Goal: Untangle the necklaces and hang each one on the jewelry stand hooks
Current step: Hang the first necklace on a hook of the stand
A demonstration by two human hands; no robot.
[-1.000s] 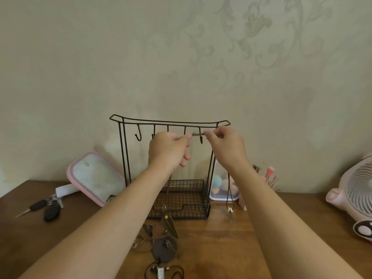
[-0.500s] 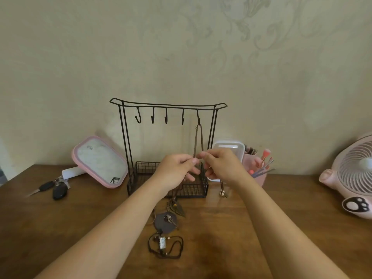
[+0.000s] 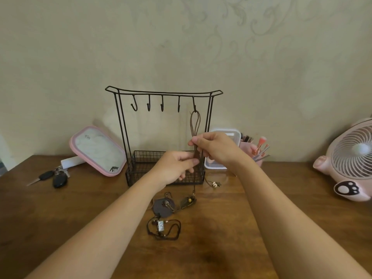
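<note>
- The cord (image 3: 194, 135) is hung on the stand's (image 3: 145, 160) rightmost hook (image 3: 194, 106).
- It is pinched by the right hand (image 3: 217, 148) above — by the left hand (image 3: 175, 168) below.

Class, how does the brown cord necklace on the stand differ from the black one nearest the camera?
The brown cord necklace hangs on the black wire stand, pinched by the left hand and right hand; the black cord necklace lies coiled on the wooden table, untouched. Both are cord.
</note>
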